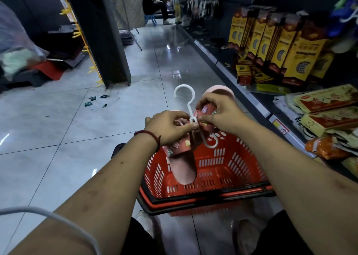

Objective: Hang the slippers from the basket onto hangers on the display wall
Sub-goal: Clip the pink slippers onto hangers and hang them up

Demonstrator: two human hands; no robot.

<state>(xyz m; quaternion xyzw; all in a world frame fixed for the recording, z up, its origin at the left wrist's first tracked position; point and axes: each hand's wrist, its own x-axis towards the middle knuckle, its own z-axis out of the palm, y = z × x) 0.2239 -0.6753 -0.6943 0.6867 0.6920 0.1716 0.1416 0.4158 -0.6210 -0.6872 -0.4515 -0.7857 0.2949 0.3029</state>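
1. Nearest the camera, a white cable (58,215) is curving across the lower left corner, and two bare forearms are reaching forward over it.
2. Just below the hands, the red basket (213,167) is sitting on the grey tiled floor (58,129), its dark handles lying folded along the near rim.
3. The left hand (168,126), with a red cord (149,133) round its wrist, is curling its fingers and pinching the white hanger (190,108) at the small loop in the stem. The hanging slipper (184,165), pink with small charms on its upper, is dangling under this hand, sole towards the camera, over the basket's left side.
4. The right hand (219,113) is gripping the second slipper (205,111) – fingers bent over the pink upper, thumb close against the hanger's stem. This slipper is pointing up and away, its pale end showing above the knuckles.
5. The hanger's big hook is rising clear above both hands; its lower hook is hanging free over the basket (whether either slipper is already threaded on it I cannot tell).
6. Beyond, green scraps (93,101) are lying on the tiles – near a dark pillar (100,32) with a yellow peg rack (83,41) beside it.
7. On the right, shelves are holding flat packets (329,103) and tall yellow boxes (280,47).
8. Farthest off, a person is sitting by a blue stool (151,19).
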